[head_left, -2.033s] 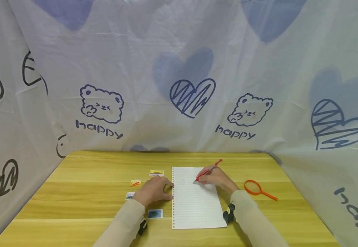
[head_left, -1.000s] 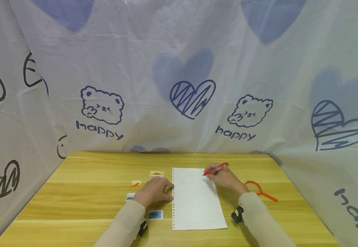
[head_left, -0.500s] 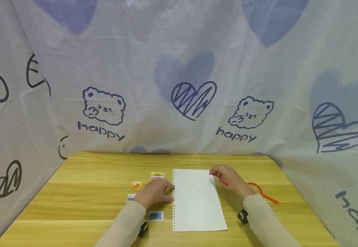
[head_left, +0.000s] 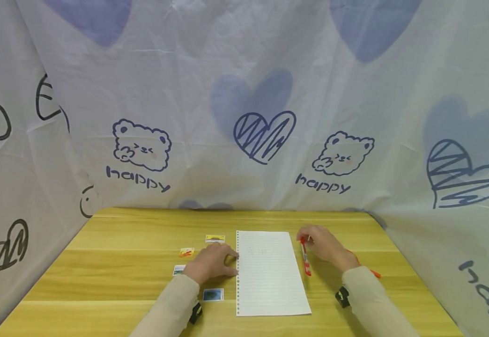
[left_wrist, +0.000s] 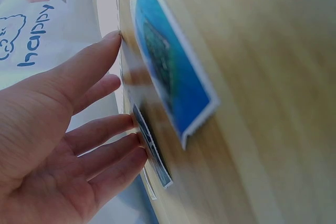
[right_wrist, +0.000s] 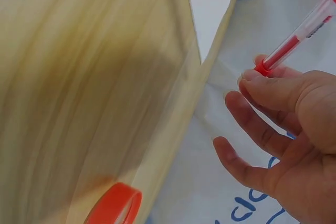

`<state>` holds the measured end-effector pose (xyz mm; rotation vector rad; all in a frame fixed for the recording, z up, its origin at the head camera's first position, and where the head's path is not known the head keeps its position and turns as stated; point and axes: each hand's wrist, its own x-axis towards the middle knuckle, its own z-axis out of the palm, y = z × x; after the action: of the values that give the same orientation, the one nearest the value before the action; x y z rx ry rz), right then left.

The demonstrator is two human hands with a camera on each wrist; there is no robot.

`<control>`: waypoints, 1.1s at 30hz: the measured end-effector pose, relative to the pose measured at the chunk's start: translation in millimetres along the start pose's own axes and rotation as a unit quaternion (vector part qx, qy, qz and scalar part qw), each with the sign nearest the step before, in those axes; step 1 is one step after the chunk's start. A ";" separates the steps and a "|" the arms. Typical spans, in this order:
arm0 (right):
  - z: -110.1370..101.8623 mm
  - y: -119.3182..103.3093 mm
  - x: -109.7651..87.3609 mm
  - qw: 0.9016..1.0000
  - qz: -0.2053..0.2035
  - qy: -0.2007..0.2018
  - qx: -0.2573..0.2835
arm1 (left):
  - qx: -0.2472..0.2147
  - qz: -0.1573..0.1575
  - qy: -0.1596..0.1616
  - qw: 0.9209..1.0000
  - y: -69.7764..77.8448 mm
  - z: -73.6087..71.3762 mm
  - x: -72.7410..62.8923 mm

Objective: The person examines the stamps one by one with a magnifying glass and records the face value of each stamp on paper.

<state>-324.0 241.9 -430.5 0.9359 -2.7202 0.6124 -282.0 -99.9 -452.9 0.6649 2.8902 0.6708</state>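
Note:
My left hand lies at the left edge of a lined, hole-punched sheet of paper, thumb and fingertips touching that margin. Faint writing shows near the sheet's upper left. Just right of the sheet, my right hand pinches a red pen at one end, its other end pointing toward me. In the right wrist view, thumb and fingers hold the red collar of the clear-barrelled pen; the other fingers are loosely bent. Beneath the left palm, a blue picture stamp shows in the left wrist view.
Several stamps lie around the left hand: a yellow stamp, an orange stamp, a partly covered stamp and the blue one. An orange magnifying glass is mostly hidden behind the right wrist. A printed cloth hangs behind the wooden table.
My right hand has left the writing area and moved right, off the paper. The pen has swung round, its back end now toward me. More writing shows on the sheet. My left hand stays put.

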 end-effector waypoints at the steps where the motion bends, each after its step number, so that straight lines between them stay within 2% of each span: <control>1: -0.4 1.4 -1.3 1.000 0.003 -0.002 -0.003 | 0.002 0.001 0.001 1.000 -0.2 0.1 0.0; 14: 2.4 25.1 -14.1 0.999 0.020 -0.026 -0.039 | 0.000 -0.002 -0.001 1.000 1.7 -1.0 -1.9; 21: 0.7 27.7 -20.3 0.997 0.040 -0.047 -0.048 | 0.002 0.001 0.003 1.000 2.0 0.1 -2.0; 33: -0.1 40.6 -23.7 0.998 0.009 -0.050 -0.043 | 0.000 0.006 0.006 1.000 0.8 -0.7 -2.2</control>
<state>-330.8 283.8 -450.8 0.9472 -2.8206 0.4602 -279.8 -100.5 -452.0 0.6805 2.9002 0.6773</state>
